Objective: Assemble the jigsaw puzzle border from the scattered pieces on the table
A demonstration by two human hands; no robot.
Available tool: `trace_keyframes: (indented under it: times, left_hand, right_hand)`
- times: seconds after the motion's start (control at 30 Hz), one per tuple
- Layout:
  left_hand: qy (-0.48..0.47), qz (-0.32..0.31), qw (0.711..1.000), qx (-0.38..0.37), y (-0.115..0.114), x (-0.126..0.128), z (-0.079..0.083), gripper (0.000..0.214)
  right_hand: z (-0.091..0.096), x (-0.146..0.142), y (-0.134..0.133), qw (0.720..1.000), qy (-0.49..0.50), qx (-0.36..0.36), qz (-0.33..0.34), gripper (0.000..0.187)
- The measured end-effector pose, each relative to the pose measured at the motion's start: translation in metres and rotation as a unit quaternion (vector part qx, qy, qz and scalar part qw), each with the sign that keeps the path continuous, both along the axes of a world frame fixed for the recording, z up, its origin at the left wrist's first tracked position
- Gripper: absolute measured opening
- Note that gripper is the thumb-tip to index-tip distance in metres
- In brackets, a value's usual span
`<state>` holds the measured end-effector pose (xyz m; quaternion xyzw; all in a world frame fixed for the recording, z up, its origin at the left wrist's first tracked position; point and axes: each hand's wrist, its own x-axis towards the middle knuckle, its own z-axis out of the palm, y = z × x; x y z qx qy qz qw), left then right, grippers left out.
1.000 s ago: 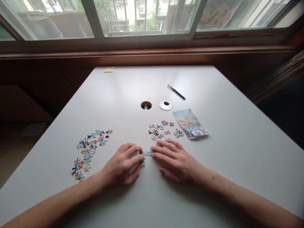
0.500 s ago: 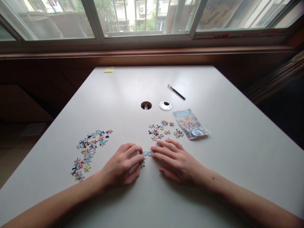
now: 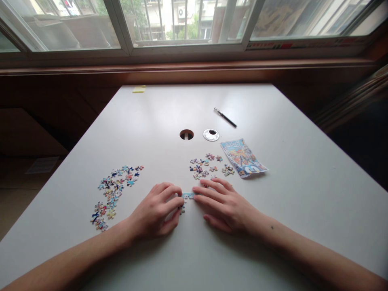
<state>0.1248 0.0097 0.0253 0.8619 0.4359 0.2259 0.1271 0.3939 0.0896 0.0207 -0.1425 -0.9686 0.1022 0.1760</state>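
Note:
A small joined strip of light-blue jigsaw pieces (image 3: 188, 195) lies flat on the white table between my hands, with more pieces running down at its left end. My left hand (image 3: 160, 208) has its fingers curled and pressed onto that left part, covering some of it. From the other side, my right hand (image 3: 222, 204) lies with fingers stretched out and slightly apart, its fingertips at the strip's right end. Just beyond the right fingers is a group of loose jigsaw pieces (image 3: 213, 169), a few partly hidden by them.
A longer scatter of loose pieces (image 3: 112, 190) spreads on the left. Right of centre lies a picture sheet (image 3: 244, 157). Farther back are a round hole (image 3: 186, 135) in the table, its metal cover (image 3: 211, 135), a black pen (image 3: 225, 117) and a yellow sticky note (image 3: 139, 89).

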Motion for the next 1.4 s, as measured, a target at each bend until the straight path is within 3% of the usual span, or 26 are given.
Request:
trace_keyframes:
  times: [1.4]
  left_hand:
    - [0.005,0.002,1.000,0.002,0.0005,0.0012,0.0022,0.021]
  right_hand:
    - [0.0028,0.0004,-0.0004,1.000,-0.004,-0.014,-0.003,0.044]
